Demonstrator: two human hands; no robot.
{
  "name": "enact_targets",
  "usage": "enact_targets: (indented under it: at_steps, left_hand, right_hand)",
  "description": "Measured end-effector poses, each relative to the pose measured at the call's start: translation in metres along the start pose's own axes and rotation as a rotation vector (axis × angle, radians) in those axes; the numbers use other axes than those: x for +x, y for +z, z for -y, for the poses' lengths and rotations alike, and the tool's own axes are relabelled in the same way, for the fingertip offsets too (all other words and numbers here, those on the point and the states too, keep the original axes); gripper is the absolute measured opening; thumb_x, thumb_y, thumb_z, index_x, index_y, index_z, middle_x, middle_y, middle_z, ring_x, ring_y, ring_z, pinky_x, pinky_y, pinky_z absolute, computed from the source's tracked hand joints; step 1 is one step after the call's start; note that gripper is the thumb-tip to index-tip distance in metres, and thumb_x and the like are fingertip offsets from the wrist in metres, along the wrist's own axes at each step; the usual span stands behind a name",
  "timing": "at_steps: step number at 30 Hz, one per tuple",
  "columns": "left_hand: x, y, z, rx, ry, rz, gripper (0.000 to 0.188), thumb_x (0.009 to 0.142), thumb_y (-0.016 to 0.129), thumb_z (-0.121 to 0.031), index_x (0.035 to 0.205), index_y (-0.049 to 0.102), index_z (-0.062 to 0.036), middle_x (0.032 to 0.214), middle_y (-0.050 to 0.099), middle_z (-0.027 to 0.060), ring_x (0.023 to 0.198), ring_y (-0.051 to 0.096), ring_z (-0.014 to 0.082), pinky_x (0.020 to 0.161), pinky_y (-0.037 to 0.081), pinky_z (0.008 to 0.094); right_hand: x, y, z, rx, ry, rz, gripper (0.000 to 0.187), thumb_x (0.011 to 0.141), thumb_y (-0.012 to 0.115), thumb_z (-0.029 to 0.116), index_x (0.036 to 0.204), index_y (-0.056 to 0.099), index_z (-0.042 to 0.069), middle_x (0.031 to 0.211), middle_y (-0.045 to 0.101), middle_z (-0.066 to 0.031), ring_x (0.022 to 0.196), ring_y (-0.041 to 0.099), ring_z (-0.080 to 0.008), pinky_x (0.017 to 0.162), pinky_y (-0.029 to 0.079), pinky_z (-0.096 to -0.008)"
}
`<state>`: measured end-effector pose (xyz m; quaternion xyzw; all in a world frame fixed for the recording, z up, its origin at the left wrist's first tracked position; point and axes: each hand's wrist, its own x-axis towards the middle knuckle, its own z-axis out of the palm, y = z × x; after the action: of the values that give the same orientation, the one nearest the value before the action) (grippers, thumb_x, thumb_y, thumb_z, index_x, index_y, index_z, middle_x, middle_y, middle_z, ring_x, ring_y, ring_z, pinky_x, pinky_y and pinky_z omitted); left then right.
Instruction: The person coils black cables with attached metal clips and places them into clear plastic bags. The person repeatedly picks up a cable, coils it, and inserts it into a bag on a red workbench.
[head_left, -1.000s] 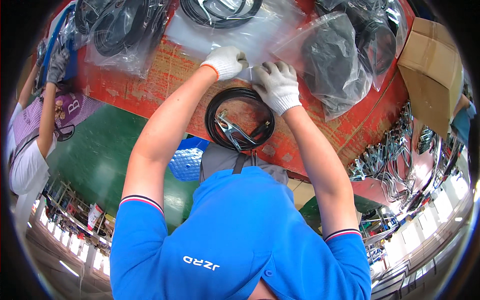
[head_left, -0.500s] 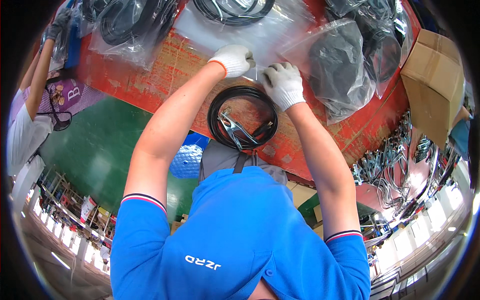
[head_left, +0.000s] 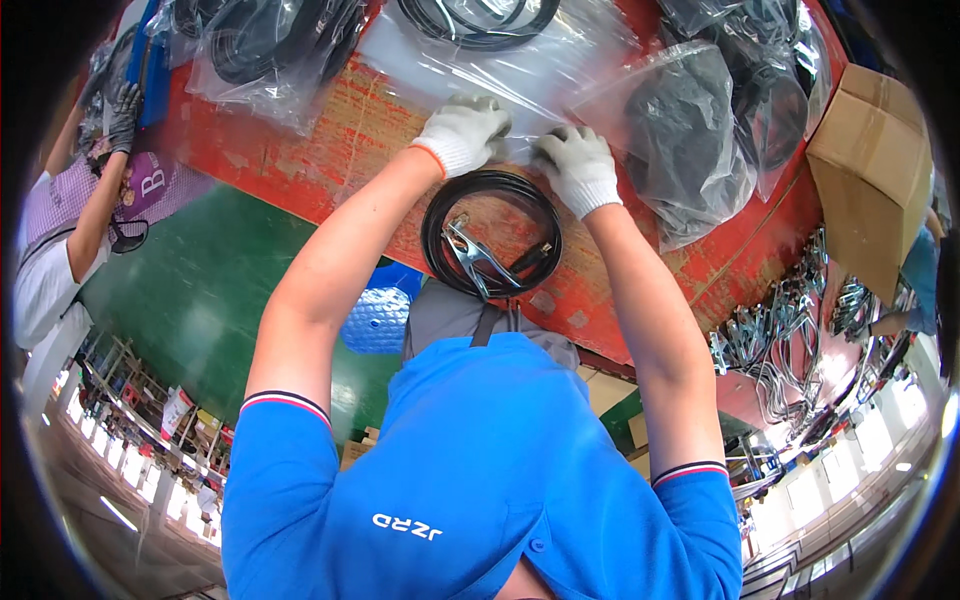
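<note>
My left hand (head_left: pixel 463 136) and my right hand (head_left: pixel 579 168), both in white knit gloves, are at the near edge of a clear plastic bag (head_left: pixel 522 105). The fingers of both are curled, closed on the film. Just below them, at the table's front edge, lies a coiled black cable (head_left: pixel 432 235). A metal clamp (head_left: pixel 472 256) rests inside the coil, along with a dark cable connector (head_left: pixel 530 257). Beyond the hands, another black coil (head_left: pixel 480 42) sits on the clear film.
Bagged black cables (head_left: pixel 260 60) lie on the red worn table (head_left: pixel 340 125) at far left, more bagged dark items (head_left: pixel 690 140) at right. A cardboard box (head_left: pixel 870 150) stands by the right edge, near piled metal clamps (head_left: pixel 770 340). A co-worker's gloved hand (head_left: pixel 123 120) is at left.
My left hand has shifted slightly, its fingers reaching farther over the film. The right hand stays nearly in place. The co-worker's arm at left has moved lower.
</note>
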<state>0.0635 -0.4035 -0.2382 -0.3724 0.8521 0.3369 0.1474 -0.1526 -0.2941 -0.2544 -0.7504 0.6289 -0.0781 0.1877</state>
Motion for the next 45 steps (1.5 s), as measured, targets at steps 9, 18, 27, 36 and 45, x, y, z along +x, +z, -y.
enact_targets:
  at_steps: [9,18,27,36,45]
  left_hand:
    - [0.014,0.016,0.012,0.048,0.129,-0.120,0.021,0.095,0.061,-0.023,0.108,0.076,-0.0163,0.111,0.071,0.0103,0.113,0.065,0.0340,0.101,0.049,0.0487]
    - [0.016,-0.002,0.001,0.006,0.039,-0.022,0.024,0.096,0.059,-0.028,0.104,0.077,-0.0133,0.116,0.072,0.0133,0.116,0.065,0.0344,0.103,0.048,0.0494]
    - [-0.005,0.022,-0.022,0.136,-0.111,-0.285,0.027,0.097,0.062,-0.034,0.115,0.072,-0.0169,0.114,0.070,0.0128,0.112,0.065,0.0382,0.097,0.051,0.0535]
    - [-0.012,0.019,0.013,0.047,-0.116,-0.433,0.019,0.094,0.068,-0.026,0.109,0.077,-0.0204,0.105,0.073,0.0084,0.104,0.067,0.0330,0.092,0.051,0.0473]
    - [-0.021,0.020,-0.003,0.081,-0.090,-0.512,0.020,0.092,0.069,-0.034,0.099,0.079,-0.0186,0.098,0.073,0.0089,0.098,0.068,0.0335,0.088,0.051,0.0488]
  right_hand:
    - [0.009,0.003,-0.020,0.006,0.009,0.058,0.022,0.094,0.067,0.031,0.107,0.074,0.014,0.111,0.072,-0.0087,0.107,0.065,-0.0344,0.092,0.051,-0.0494]
    - [0.007,-0.011,0.015,-0.159,0.084,0.011,0.021,0.090,0.068,0.028,0.103,0.073,0.012,0.098,0.073,-0.0126,0.097,0.069,-0.0340,0.088,0.052,-0.0491]
    - [-0.006,0.001,0.007,-0.200,0.109,-0.174,0.016,0.084,0.070,0.020,0.099,0.072,0.015,0.095,0.072,-0.0089,0.094,0.069,-0.0325,0.086,0.051,-0.0494]
    - [-0.032,-0.011,-0.008,-0.121,0.297,-0.274,0.022,0.084,0.073,0.030,0.099,0.072,0.015,0.098,0.071,-0.0098,0.096,0.067,-0.0334,0.086,0.049,-0.0514]
    - [0.000,-0.015,0.024,-0.235,0.261,-0.127,0.026,0.081,0.075,0.029,0.103,0.073,0.015,0.101,0.072,-0.0094,0.098,0.067,-0.0336,0.089,0.050,-0.0510]
